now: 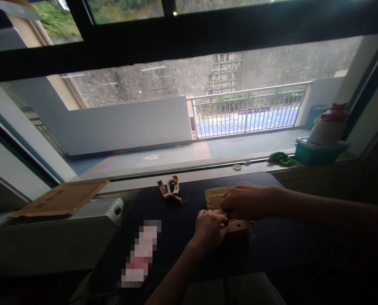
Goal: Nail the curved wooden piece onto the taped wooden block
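Note:
My left hand [209, 228] and my right hand [246, 200] meet over a light wooden piece [240, 225] on the dark table [176, 224]. Both hands close on it, fingers curled, the left from the near side, the right from above. A flat wooden board [213, 196] lies just behind the hands, partly hidden by the right hand. What sits between the fingertips is too small to make out. A small cluster of curved wooden parts [170, 188] rests apart, near the table's far edge, with a few dark screws [184, 202] beside it.
A blurred-out whitish and red object [141, 252] lies on the table's left part. A cardboard sheet [62, 198] and a ribbed metal block [98, 208] sit at the left. On the window sill stand a teal tub [319, 152] with a white container, and a green cloth [282, 158].

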Demonstrator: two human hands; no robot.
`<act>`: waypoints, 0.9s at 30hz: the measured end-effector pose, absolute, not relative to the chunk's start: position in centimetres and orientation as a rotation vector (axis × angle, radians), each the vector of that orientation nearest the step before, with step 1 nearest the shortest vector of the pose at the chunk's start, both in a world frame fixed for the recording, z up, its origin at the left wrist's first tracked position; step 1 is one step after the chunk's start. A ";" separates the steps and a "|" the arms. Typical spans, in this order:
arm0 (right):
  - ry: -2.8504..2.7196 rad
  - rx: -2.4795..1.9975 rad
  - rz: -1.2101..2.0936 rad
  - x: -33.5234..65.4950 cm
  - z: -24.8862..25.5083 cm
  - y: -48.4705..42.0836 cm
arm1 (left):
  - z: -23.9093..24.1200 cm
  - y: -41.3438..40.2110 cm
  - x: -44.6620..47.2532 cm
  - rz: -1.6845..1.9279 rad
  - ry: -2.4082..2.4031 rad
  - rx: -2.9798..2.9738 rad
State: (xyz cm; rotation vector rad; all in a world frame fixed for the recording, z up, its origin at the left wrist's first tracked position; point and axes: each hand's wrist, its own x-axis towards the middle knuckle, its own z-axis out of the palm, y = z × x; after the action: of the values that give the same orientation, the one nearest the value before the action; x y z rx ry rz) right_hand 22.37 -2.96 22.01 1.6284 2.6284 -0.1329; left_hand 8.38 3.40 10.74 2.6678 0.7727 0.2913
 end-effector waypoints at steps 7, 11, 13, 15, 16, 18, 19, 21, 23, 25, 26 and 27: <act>2.677 1.518 -0.183 22.4 21.8 -2.5 | 10.9 3.3 8.3 0.261 0.788 2.633; 2.577 1.551 -0.144 22.0 22.1 -2.2 | 11.2 3.1 8.3 0.249 0.790 2.606; 2.544 1.474 -0.168 21.8 22.1 -1.8 | 11.3 3.1 8.3 0.212 0.817 2.598; 2.562 1.357 -0.188 21.7 21.8 -1.4 | 11.4 3.1 8.4 0.187 0.854 2.589; 2.580 1.309 -0.193 21.7 21.7 -1.2 | 11.4 3.1 8.4 0.179 0.866 2.588; 2.614 1.260 -0.207 21.9 21.3 -1.0 | 11.4 3.1 8.4 0.168 0.886 2.589; 2.623 1.257 -0.229 22.1 21.2 -1.0 | 11.3 3.2 8.4 0.159 0.889 2.590; 2.627 1.271 -0.298 22.6 21.1 -1.0 | 11.3 3.2 8.4 0.147 0.881 2.591; 2.632 1.315 -0.374 23.2 21.1 -1.0 | 11.3 3.2 8.5 0.140 0.851 2.590; 2.632 1.376 -0.426 23.6 21.2 -1.1 | 11.3 3.3 8.5 0.132 0.830 2.581; 2.629 1.404 -0.431 23.7 21.4 -1.1 | 11.4 3.3 8.5 0.125 0.829 2.574; 2.622 1.424 -0.424 23.7 21.5 -1.1 | 11.4 3.3 8.5 0.114 0.831 2.567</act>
State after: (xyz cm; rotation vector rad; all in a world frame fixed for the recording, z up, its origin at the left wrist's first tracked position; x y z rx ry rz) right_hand 23.69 -1.12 21.55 1.4237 2.6223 -0.4237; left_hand 8.49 3.29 11.45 2.5671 0.8307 0.1136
